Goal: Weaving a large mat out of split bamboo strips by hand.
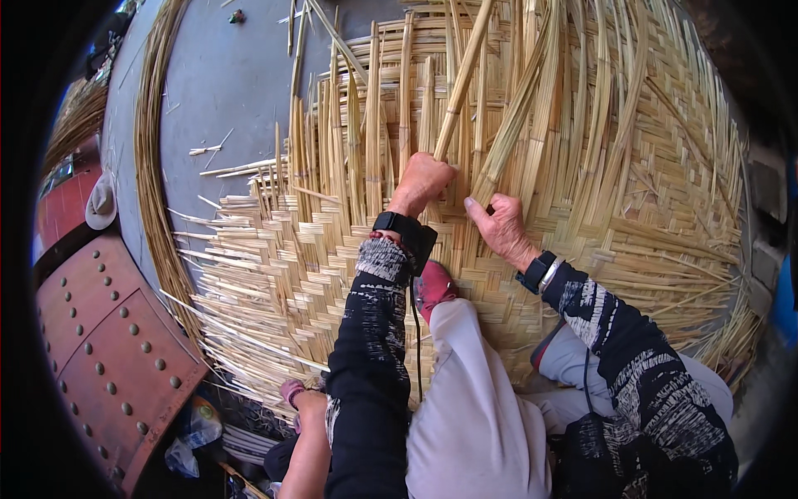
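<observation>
A large woven mat of split reed strips (332, 249) lies under me, its weave tight in the middle and loose strip ends sticking out along the left side. My left hand (422, 181) is closed round the near end of a wide pale reed strip (465, 79) that slants up and away over the mat. Just to its right, my right hand (505, 229) curls at the lower end of a flattened reed strip (517, 125), thumb raised beside it. Part of that grip is hidden by the fingers. Other upright strips (374, 108) stand out beyond both hands.
A long bundle of thin reeds (152, 125) lies along the grey floor (220, 75) at left. Nearer are a red studded panel (108, 349), a pale hat (101, 202) and plastic bags (199, 424). Another person's bare limb (307, 441) reaches in at lower left. My red shoe (434, 287) rests on the mat.
</observation>
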Motion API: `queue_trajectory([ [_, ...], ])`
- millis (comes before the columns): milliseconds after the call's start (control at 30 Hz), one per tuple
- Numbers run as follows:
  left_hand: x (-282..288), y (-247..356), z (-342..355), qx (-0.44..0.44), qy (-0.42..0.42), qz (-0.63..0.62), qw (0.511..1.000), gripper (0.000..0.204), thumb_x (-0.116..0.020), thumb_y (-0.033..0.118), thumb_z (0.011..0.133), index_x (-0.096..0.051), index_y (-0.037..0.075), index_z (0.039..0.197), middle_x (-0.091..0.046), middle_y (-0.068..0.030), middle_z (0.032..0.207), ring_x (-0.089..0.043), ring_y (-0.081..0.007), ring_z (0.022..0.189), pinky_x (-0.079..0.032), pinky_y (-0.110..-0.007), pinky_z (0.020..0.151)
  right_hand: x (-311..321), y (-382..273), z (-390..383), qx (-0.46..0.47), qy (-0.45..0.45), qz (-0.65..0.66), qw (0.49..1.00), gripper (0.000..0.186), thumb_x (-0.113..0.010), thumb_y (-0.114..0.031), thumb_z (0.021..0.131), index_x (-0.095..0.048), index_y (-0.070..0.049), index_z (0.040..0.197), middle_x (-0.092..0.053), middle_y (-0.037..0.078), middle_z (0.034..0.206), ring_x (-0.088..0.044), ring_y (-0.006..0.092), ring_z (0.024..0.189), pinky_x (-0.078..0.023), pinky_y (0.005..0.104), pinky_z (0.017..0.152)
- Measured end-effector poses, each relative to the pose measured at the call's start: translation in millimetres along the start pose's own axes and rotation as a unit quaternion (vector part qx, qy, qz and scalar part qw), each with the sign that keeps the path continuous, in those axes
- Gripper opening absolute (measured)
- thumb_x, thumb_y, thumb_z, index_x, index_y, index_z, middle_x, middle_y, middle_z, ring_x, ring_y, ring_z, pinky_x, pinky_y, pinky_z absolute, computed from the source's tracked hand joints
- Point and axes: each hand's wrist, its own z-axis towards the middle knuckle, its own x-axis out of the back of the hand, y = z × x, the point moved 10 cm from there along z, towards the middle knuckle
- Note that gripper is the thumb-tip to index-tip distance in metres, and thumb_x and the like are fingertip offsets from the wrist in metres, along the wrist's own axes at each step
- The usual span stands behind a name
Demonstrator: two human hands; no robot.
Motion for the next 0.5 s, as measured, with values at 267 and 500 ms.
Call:
queue_trajectory([
  [267, 16, 26, -21, -0.130, 0.119, 0.107, 0.978, 0.024, -0.066, 0.028, 0.074, -0.068, 0.004, 0.077, -0.062, -0.0168, 0.065, -0.062, -0.0307, 0.064, -0.049, -0.038, 0.060, 4, 7, 11, -0.050, 0.021, 0.018, 0.998, 0.026, -0.064, -0.019, 0.078, -0.057, 0.003, 0.067, -0.050, 0.007, 0.049, -0.044, 0.0092, 0.048, -0.038, 0.0324, 0.045],
  [500, 23, 27, -28, -0.163, 0.169, 0.129, 0.963, 0.023, -0.066, 0.025, 0.072, -0.067, 0.002, 0.076, -0.062, -0.0178, 0.067, -0.062, -0.0322, 0.064, -0.049, -0.040, 0.061, -1, 12, 17, -0.048, 0.017, -0.028, 0.998, 0.025, -0.065, -0.020, 0.077, -0.056, 0.002, 0.068, -0.052, 0.010, 0.051, -0.050, 0.0146, 0.048, -0.041, 0.0335, 0.048],
])
